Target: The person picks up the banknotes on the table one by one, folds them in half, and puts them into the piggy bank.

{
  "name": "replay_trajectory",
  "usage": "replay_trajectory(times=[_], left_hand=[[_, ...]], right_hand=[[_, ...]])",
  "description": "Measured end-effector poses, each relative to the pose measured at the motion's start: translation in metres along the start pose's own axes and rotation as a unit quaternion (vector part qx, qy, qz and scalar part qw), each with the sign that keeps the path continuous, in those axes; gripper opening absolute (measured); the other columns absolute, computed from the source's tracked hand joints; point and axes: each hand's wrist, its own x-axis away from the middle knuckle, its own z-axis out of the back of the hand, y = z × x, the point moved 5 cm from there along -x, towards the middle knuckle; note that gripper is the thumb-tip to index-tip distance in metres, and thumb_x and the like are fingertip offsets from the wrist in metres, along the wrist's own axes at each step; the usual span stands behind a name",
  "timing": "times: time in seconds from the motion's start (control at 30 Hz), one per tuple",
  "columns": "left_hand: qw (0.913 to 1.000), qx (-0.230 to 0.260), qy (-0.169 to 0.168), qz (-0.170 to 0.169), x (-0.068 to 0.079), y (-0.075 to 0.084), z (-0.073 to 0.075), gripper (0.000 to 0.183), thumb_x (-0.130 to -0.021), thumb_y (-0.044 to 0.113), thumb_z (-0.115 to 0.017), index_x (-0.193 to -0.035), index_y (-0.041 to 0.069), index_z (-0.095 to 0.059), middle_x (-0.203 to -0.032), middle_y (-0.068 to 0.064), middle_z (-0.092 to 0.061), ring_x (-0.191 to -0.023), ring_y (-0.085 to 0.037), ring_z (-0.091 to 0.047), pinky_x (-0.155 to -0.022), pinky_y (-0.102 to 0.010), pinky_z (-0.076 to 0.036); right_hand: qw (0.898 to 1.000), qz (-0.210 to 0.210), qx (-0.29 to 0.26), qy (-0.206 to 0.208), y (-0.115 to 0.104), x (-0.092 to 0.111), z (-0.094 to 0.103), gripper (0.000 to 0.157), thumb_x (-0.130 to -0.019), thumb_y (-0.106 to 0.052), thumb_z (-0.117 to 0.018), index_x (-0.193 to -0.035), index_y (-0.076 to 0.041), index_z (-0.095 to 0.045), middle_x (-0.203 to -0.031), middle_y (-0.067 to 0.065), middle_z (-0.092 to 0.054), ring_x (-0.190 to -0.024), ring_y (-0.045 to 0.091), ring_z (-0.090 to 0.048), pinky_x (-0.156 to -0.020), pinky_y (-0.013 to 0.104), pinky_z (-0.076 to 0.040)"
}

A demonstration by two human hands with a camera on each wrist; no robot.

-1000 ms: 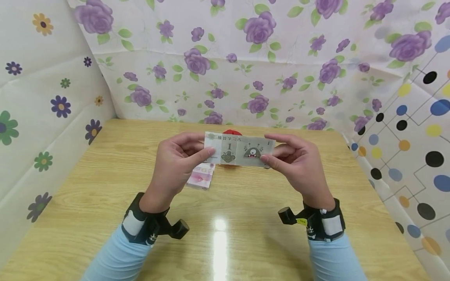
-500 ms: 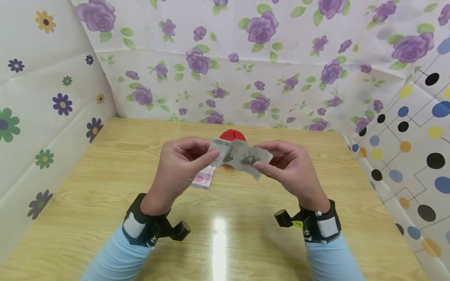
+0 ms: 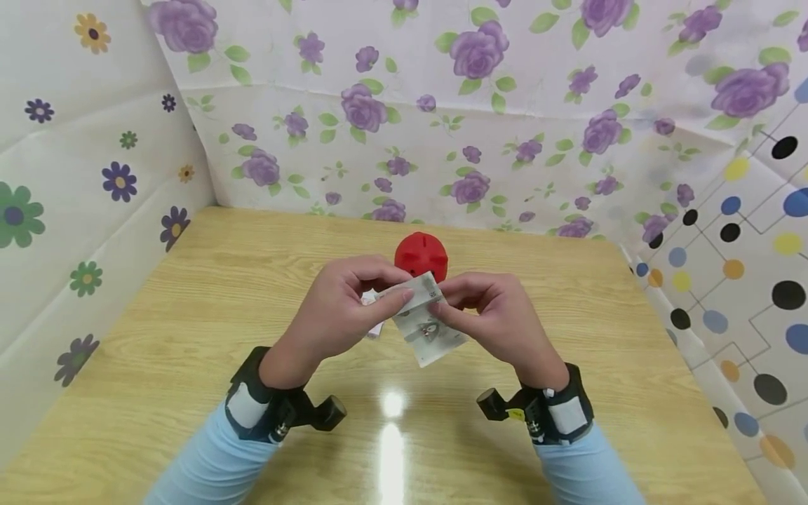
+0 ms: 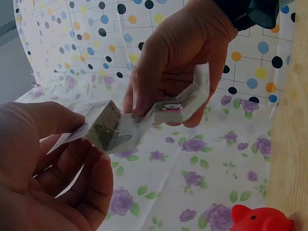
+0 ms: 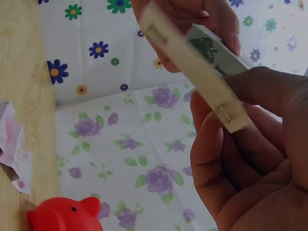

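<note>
Fingers (image 3: 393, 303) of the left hand (image 3: 341, 310) pinch a creased grey note (image 3: 419, 331) above the wooden surface (image 3: 600, 308) (a red pig figure (image 3: 421, 254) just beyond), the right hand (image 3: 495, 315) pinching it too; farther right, wood runs to the edge beside a dotted sheet (image 3: 754, 280).

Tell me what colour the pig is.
The pig is red with dark eyes; it shows best in the head view, behind the note.
</note>
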Motion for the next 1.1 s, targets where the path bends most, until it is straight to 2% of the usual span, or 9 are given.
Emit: replay_trajectory(times=[0.07, 0.17, 0.3, 0.4, 0.53, 0.7, 0.83, 1.0, 1.1], left_hand=[[1.0, 0.001, 0.006, 0.004, 0.0, -0.01, 0.001, 0.012, -0.086, 0.005, -0.068, -0.096, 0.013, -0.071, -0.089, 0.003, -0.064, -0.078, -0.016, -0.057, -0.063, -0.032, -0.05], [0.9997, -0.003, 0.02, 0.013, -0.002, -0.001, 0.002, 0.015, -0.085, 0.003, -0.069, -0.098, 0.009, -0.07, -0.091, 0.002, -0.064, -0.076, -0.017, -0.056, -0.062, -0.031, -0.049], [0.9985, -0.018, 0.042, 0.03, -0.004, 0.012, 0.003, 0.022, -0.082, -0.001, -0.07, -0.103, 0.002, -0.065, -0.089, -0.005, -0.062, -0.074, -0.022, -0.055, -0.063, -0.03, -0.048], [0.9958, -0.011, 0.057, 0.072, -0.005, 0.005, 0.002, 0.026, -0.083, -0.001, -0.069, -0.108, -0.001, -0.062, -0.089, -0.01, -0.061, -0.077, -0.024, -0.057, -0.067, -0.029, -0.049], [0.9892, 0.014, 0.075, 0.125, -0.005, -0.01, 0.001, 0.023, -0.086, -0.001, -0.066, -0.109, -0.002, -0.061, -0.09, -0.011, -0.06, -0.08, -0.024, -0.058, -0.068, -0.026, -0.05], [0.9851, 0.053, 0.086, 0.139, -0.004, -0.02, 0.0, 0.019, -0.088, -0.003, -0.064, -0.106, -0.003, -0.062, -0.085, -0.015, -0.062, -0.071, -0.027, -0.058, -0.06, -0.024, -0.049], [0.9848, 0.086, 0.087, 0.123, -0.004, -0.022, -0.001, 0.015, -0.087, -0.006, -0.063, -0.102, -0.006, -0.062, -0.081, -0.018, -0.061, -0.065, -0.029, -0.057, -0.057, -0.024, -0.048], [0.987, 0.101, 0.085, 0.092, -0.005, -0.024, -0.004, 0.013, -0.086, -0.01, -0.062, -0.099, -0.008, -0.063, -0.08, -0.018, -0.06, -0.063, -0.024, -0.056, -0.058, -0.025, -0.05], [0.9863, 0.114, 0.084, 0.085, -0.004, -0.034, -0.005, 0.013, -0.086, -0.01, -0.062, -0.099, -0.006, -0.064, -0.08, -0.017, -0.06, -0.063, -0.026, -0.056, -0.058, -0.026, -0.051]], right_hand=[[1.0, -0.013, -0.008, 0.005, 0.004, -0.001, -0.002, 0.017, -0.083, 0.002, -0.07, -0.097, -0.008, -0.071, -0.086, 0.006, -0.067, -0.066, 0.024, -0.064, -0.055, 0.038, -0.053], [0.998, -0.038, -0.033, 0.039, 0.006, -0.001, -0.003, 0.015, -0.084, 0.001, -0.069, -0.098, -0.004, -0.07, -0.085, 0.008, -0.067, -0.068, 0.026, -0.064, -0.059, 0.037, -0.054], [0.988, -0.056, -0.081, 0.116, 0.012, 0.0, -0.003, 0.015, -0.086, 0.001, -0.066, -0.101, 0.001, -0.068, -0.087, 0.013, -0.067, -0.078, 0.027, -0.064, -0.068, 0.034, -0.053], [0.977, -0.048, -0.121, 0.17, 0.021, 0.001, -0.004, 0.015, -0.086, 0.002, -0.067, -0.101, 0.002, -0.068, -0.088, 0.016, -0.066, -0.082, 0.028, -0.063, -0.071, 0.033, -0.053], [0.964, -0.021, -0.159, 0.213, 0.035, 0.001, -0.006, 0.016, -0.084, 0.001, -0.069, -0.099, 0.002, -0.068, -0.088, 0.018, -0.066, -0.084, 0.031, -0.063, -0.071, 0.035, -0.053], [0.957, 0.004, -0.169, 0.233, 0.041, 0.001, -0.008, 0.018, -0.084, -0.003, -0.071, -0.1, 0.002, -0.067, -0.086, 0.019, -0.065, -0.083, 0.032, -0.063, -0.071, 0.038, -0.053], [0.958, 0.008, -0.166, 0.234, 0.041, 0.001, -0.006, 0.017, -0.084, -0.004, -0.07, -0.1, 0.002, -0.067, -0.088, 0.02, -0.065, -0.085, 0.034, -0.062, -0.072, 0.038, -0.053], [0.963, -0.006, -0.177, 0.204, 0.041, 0.001, -0.001, 0.017, -0.086, -0.003, -0.068, -0.103, 0.001, -0.067, -0.095, 0.02, -0.065, -0.091, 0.035, -0.061, -0.075, 0.038, -0.052], [0.965, -0.014, -0.186, 0.183, 0.041, 0.001, 0.001, 0.018, -0.087, -0.003, -0.067, -0.104, 0.001, -0.066, -0.097, 0.02, -0.064, -0.093, 0.035, -0.06, -0.077, 0.039, -0.051]])
